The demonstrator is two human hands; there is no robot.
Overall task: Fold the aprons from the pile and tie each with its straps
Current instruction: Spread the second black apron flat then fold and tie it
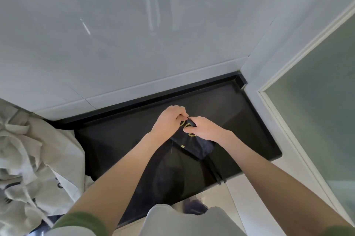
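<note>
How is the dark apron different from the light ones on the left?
The dark apron is nearly black with yellow marks; the pale aprons are cream. The dark apron is folded into a small bundle; the pale aprons lie crumpled in a heap. The left hand and right hand grip the dark apron; nothing holds the pale aprons. Both are cloth with straps.

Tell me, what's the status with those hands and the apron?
Left hand, right hand both gripping folded dark apron. Pile of pale aprons sits left, nothing blocking.

apron (194, 144): navy, yellow print | pile (34, 158): beige | counter (119, 139): black | wall (115, 43): white
</note>
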